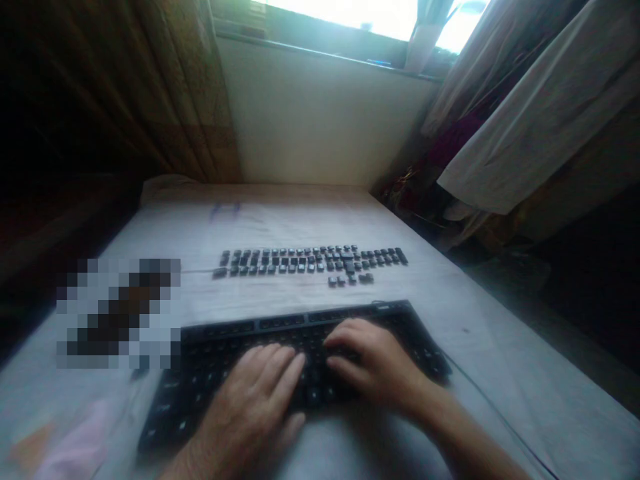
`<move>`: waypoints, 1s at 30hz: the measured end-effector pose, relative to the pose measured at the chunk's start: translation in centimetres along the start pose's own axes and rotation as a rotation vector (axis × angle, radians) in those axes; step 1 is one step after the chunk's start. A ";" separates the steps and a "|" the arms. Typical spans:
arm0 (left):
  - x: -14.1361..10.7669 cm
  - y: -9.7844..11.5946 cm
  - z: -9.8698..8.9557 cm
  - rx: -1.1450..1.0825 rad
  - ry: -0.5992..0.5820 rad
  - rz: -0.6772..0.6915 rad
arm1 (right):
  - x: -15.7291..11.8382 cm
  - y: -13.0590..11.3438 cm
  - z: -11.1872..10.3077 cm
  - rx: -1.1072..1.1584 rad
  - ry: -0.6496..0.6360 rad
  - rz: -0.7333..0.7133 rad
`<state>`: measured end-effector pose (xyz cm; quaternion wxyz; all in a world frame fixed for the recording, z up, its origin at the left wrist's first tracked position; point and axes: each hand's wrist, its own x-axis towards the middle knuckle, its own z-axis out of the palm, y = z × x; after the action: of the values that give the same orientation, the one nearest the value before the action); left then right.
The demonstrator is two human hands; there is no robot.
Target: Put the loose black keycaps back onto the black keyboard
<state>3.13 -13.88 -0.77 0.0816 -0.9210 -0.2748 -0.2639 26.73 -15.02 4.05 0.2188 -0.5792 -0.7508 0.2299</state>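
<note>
A black computer keyboard (220, 360) lies at a slant on the white-covered surface in front of me. Across its near left part rests my left hand (265, 383), its fingers stretched out side by side and the thumb apart. My right hand (370, 360) is over the right half, fingers bent down to the keys. A dark gap shows between its thumb and forefinger, and I make out nothing held there. Beyond the keyboard, loose black keycaps (290, 269) stand in rows, with a few others (341, 281) set nearer. Blur hides fine detail around the fingertips.
A pixelated patch (120, 313) covers something dark on the left. A pink and orange item (75, 440) lies at the lower left corner. One cable (500, 417) runs down the right side. Curtains (185, 100) and hanging cloth (530, 120) flank the wall below a bright window.
</note>
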 end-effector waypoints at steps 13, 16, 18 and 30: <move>1.2 0.5 0.5 -0.055 -0.016 0.067 | 0.5 -0.3 0.7 -0.059 -0.054 0.005; 1.3 0.5 0.5 -0.061 -0.021 0.063 | 0.4 -0.1 0.9 -0.044 -0.057 0.001; 1.3 0.6 0.5 -0.067 -0.025 0.057 | 0.4 0.1 1.0 -0.031 -0.041 -0.009; 1.3 0.7 0.5 -0.080 -0.026 0.054 | 0.5 0.3 1.2 0.030 -0.052 0.047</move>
<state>4.64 -13.73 -0.49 0.0484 -0.9338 -0.2403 -0.2606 26.19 -14.58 2.96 0.2025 -0.5870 -0.7390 0.2613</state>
